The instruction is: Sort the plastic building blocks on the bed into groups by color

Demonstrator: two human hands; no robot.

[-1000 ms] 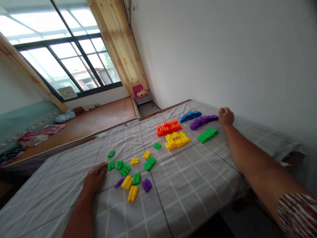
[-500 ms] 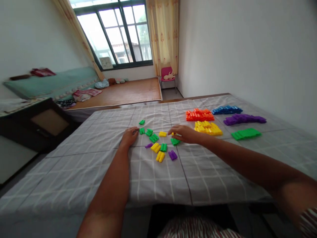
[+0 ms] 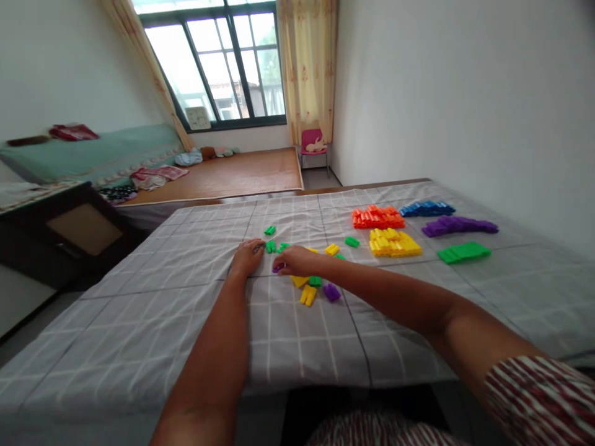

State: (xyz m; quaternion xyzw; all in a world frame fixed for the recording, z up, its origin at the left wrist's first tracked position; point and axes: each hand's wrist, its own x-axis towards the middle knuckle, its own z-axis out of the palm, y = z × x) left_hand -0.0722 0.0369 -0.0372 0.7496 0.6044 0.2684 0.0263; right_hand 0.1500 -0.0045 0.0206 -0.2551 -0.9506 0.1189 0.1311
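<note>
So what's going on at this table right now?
A person's right hand is at a small purple plastic piece; its grip is unclear. The left hand rests on the grey checked cloth beside small green plastic pieces. Farther right lie plastic pieces: an orange pile, yellow pile, blue pile, purple pile and green group.

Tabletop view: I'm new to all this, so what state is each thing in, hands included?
Left hand: resting on the cloth, fingers curled
Right hand: fingertips at a purple piece, grip unclear
Loose pieces: scattered, some hidden by the right arm
Orange pile: heaped
Yellow pile: heaped
Green pile: low, grouped
Tablecloth: spread, slightly creased
Curtains: drawn aside
Pink chair: upright
</note>
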